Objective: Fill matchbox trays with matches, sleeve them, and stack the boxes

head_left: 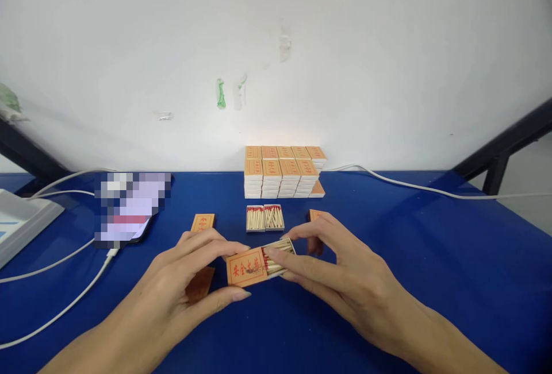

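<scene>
A matchbox point(246, 268) with red characters on its orange sleeve is held over the blue table, its tray of matches point(278, 266) partly out on the right. My left hand point(185, 276) is closed on the sleeve, index finger at the upper edge and thumb below. With its fingers around the tray and one pressed on the matches, my right hand point(340, 270) grips the other end. Beyond the hands lie two uncovered trays, a left tray point(255, 219) and a right tray point(273, 218), both filled with red-tipped matches.
Several matchboxes stand in a stack point(280, 172) against the wall. Another orange piece point(203, 222) lies behind my left hand, and one more point(315, 214) behind my right. A phone point(133, 210) with a white cable point(101, 273) rests at left, near a white power strip point(26, 224).
</scene>
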Demonstrator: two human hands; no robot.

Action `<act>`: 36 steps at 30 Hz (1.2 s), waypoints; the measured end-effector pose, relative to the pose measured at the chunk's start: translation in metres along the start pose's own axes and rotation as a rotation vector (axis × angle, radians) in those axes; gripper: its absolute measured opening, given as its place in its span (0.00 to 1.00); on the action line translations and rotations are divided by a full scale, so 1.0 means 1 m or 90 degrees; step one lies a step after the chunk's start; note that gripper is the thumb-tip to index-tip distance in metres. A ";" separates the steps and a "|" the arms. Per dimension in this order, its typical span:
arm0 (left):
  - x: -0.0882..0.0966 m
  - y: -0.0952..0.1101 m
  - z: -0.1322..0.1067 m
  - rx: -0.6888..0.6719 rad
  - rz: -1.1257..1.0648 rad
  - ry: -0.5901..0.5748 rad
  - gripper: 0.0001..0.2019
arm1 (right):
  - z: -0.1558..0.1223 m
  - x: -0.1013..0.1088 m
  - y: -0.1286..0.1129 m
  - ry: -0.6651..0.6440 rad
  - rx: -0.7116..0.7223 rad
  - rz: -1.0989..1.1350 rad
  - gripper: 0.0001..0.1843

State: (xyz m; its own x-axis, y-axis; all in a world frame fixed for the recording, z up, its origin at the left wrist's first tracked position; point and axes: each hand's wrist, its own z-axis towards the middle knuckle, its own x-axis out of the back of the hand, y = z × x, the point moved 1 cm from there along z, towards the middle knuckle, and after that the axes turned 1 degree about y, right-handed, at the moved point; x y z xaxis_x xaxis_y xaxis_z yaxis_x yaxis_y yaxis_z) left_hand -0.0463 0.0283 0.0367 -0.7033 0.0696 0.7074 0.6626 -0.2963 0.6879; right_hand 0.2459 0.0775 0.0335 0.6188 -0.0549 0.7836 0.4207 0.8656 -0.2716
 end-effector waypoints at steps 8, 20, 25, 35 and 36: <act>-0.005 0.006 -0.003 -0.012 -0.033 -0.030 0.16 | 0.000 -0.007 -0.008 0.011 0.001 0.040 0.15; -0.004 0.010 -0.010 0.019 -0.204 -0.133 0.13 | 0.002 0.000 -0.014 -0.105 -0.202 0.454 0.37; -0.002 0.011 -0.013 0.074 -0.258 -0.139 0.14 | 0.002 -0.003 -0.014 -0.195 -0.289 0.582 0.26; -0.023 0.018 -0.013 0.043 -0.361 -0.167 0.23 | 0.005 -0.004 -0.016 -0.355 -0.201 0.509 0.29; -0.024 0.018 -0.012 0.039 -0.374 -0.164 0.24 | 0.005 -0.003 -0.016 -0.363 -0.195 0.504 0.30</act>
State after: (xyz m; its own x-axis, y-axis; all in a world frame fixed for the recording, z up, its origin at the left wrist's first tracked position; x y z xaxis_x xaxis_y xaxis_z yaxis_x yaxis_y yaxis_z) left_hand -0.0205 0.0097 0.0302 -0.8742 0.4324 0.2208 0.2045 -0.0846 0.9752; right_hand 0.2339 0.0663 0.0382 0.4191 0.7918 0.4444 0.2287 0.3816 -0.8956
